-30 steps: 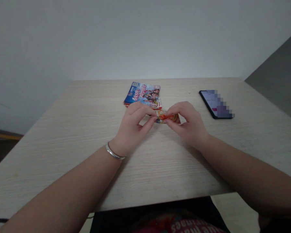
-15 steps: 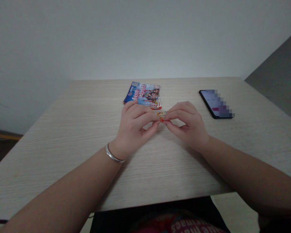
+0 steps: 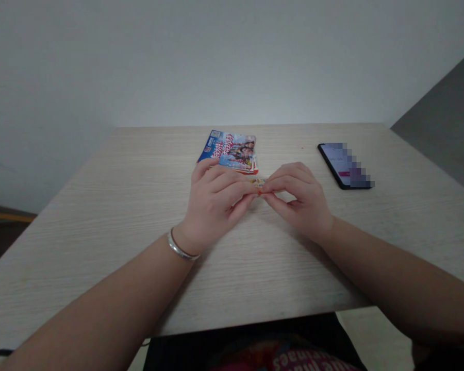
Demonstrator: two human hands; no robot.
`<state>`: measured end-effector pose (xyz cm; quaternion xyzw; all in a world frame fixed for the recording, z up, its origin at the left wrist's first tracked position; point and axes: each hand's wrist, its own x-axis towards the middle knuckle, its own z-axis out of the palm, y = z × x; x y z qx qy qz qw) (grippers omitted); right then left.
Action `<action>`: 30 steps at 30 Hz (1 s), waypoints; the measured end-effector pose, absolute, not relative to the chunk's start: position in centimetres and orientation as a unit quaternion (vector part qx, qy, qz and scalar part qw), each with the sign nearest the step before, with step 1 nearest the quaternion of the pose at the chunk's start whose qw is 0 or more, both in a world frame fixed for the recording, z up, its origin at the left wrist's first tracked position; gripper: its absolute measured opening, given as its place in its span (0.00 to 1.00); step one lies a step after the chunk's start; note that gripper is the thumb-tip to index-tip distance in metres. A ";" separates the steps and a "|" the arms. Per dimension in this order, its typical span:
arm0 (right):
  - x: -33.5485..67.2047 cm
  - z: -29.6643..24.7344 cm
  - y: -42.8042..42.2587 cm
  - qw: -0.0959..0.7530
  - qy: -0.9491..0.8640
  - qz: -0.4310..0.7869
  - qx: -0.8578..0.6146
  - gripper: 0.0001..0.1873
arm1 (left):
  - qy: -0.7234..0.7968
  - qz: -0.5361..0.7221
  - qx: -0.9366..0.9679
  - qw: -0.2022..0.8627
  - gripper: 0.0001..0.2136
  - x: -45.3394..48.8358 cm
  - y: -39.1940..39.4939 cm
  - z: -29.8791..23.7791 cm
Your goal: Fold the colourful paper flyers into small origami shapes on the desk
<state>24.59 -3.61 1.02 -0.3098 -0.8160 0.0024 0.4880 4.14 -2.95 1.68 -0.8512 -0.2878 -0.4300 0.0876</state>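
Between my two hands is a small piece of printed paper [image 3: 258,182], patterned in white, yellow and orange. My left hand [image 3: 220,202] pinches its left side between thumb and fingers. From the other side, the thumb and index finger of my right hand [image 3: 296,198] close on it. The fingertips of both hands nearly meet, and most of the paper is hidden behind them. Just beyond my left hand lies a stack of colourful leaflets [image 3: 232,150], mainly blue, with its near edge partly covered by my fingers.
A black phone [image 3: 342,167] with its screen lit lies to the right of my right hand. The pale wood-grain table [image 3: 139,170] meets a white wall [image 3: 232,62] at its back. My left wrist wears a silver bangle [image 3: 181,247].
The fingertips of my left hand have shifted slightly right, closer to my right hand, and cover more of the paper's orange part. My right hand, the leaflets and the phone stay put.
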 end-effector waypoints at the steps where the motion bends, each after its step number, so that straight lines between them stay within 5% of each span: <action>1: 24.6 1.0 -3.6 0.490 -0.816 0.003 -0.307 0.06 | -0.287 -0.429 -0.852 0.090 0.02 4.1 -3.0 1.7; 23: 25.5 0.6 -2.7 0.494 -0.805 0.003 -0.329 0.06 | -0.335 -0.382 -0.861 0.012 0.03 3.6 -1.7 1.0; 30: 27.0 0.2 -1.7 0.492 -0.805 -0.018 -0.330 0.04 | -0.317 -0.393 -0.859 0.081 0.04 2.9 -0.9 1.0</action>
